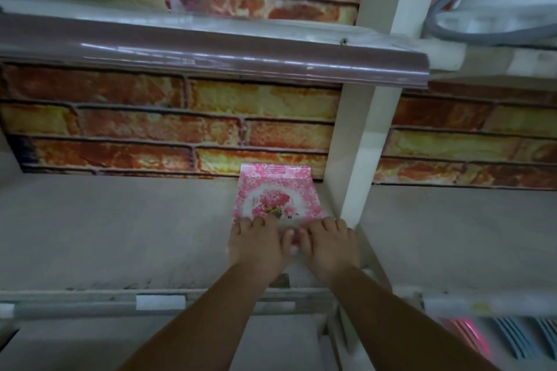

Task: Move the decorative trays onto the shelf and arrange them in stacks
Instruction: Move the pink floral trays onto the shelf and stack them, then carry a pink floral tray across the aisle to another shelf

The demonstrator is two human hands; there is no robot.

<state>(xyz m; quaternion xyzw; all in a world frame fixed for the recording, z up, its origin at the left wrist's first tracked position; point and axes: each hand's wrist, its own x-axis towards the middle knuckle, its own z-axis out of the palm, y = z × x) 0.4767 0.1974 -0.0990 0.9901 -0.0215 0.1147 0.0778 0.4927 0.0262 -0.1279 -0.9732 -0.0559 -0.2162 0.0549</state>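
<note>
- Brick-pattern wall [168,126] backing a grey shelf [105,229].
- Pink floral tray [275,193] lying on it, far end reaching the wall, just beside a white upright post [361,141] (right side).
- Left hand [256,244] and right hand [327,245] resting side by side, fingers curling over the tray's near edge.
- Glossy upper shelf [211,48] overhanging.

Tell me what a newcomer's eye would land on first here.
First, the pink floral tray, lying on the pale shelf beside the white upright post, its far end near the brick-pattern back wall. Then the two hands on its near edge: left hand and right hand, fingers resting on top.
</note>
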